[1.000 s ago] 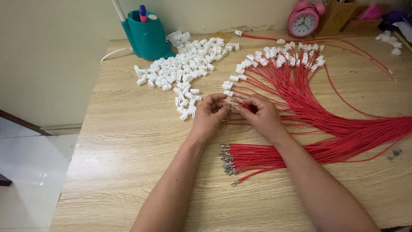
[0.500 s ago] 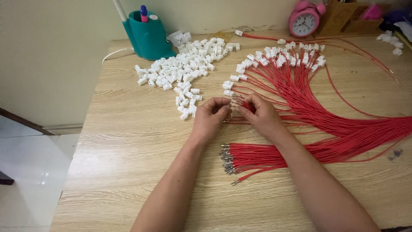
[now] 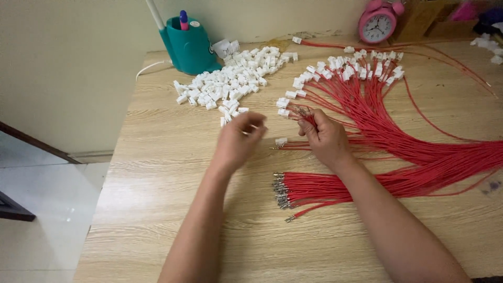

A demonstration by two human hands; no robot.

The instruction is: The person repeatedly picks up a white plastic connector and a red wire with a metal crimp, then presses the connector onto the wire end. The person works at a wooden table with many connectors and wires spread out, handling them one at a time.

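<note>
Centrally, the right hand (image 3: 327,140) pinches red wires (image 3: 367,112) near their terminal ends; left hand (image 3: 237,142), blurred, fingers loosely curled, grip indiscernible, nears the white connectors (image 3: 230,84) heaped upper-centre on the bench (image 3: 157,173) within easy reach.

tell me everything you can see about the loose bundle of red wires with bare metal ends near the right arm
The bundle of red wires lies flat on the wooden table, just left of the right forearm. Thin red insulated strands run roughly side by side, their small silvery metal terminals clustered at the left end, no white connectors fitted. One strand strays lower. To the right they merge into the larger red mass. Neither hand holds it.
</note>
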